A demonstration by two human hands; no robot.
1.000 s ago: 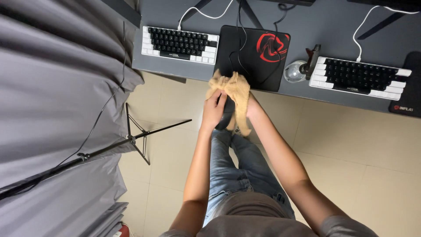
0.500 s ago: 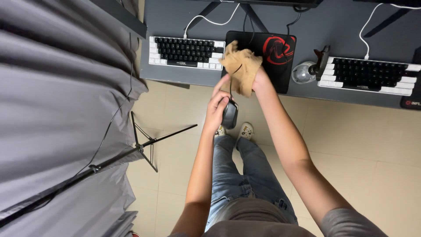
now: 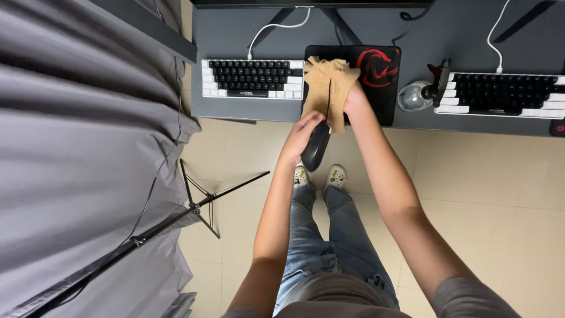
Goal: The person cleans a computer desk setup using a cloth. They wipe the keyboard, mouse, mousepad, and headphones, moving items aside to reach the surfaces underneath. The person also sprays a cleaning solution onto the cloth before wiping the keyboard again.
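Ideally, right-hand fingers [image 3: 352, 94] clamped on the tan cloth [image 3: 329, 82] press flat, left-hand fingers [image 3: 306, 126] gripping the black mouse [image 3: 316, 147] clear.

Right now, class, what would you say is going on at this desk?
A person stands at a grey desk. The left hand holds a black computer mouse lifted off the desk's front edge, its cord running up toward the desk. The right hand presses a tan cloth onto a black and red mouse pad. A keyboard sits left of the pad.
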